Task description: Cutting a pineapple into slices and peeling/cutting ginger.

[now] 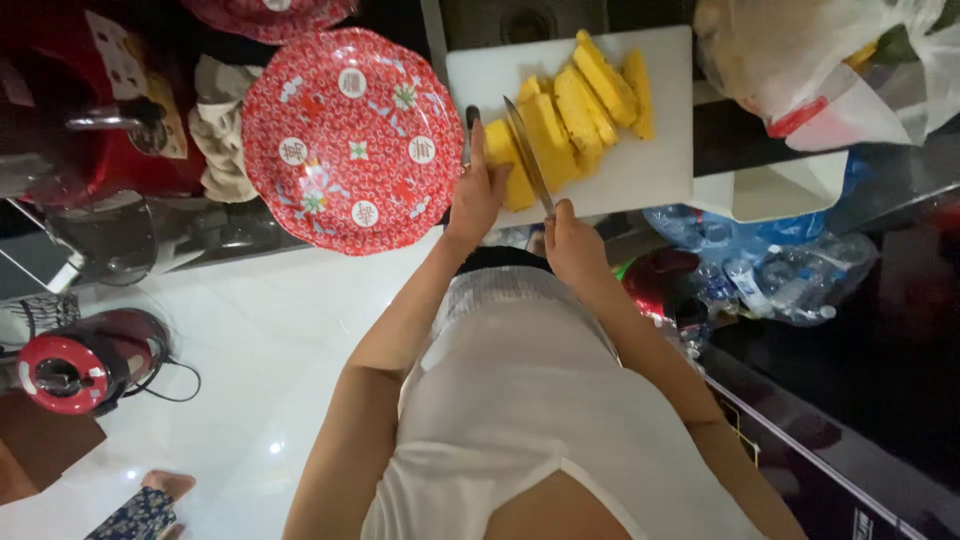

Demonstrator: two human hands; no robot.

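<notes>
Head view: yellow pineapple pieces, cut into long wedges, are seen lying on a white cutting board at upper centre. A knife is gripped by the closed right hand; one piece is pressed by the left hand, fingers flat. A red patterned plate is seen left of the board.

Pineapple slices on cutting board, plate left of board
</notes>
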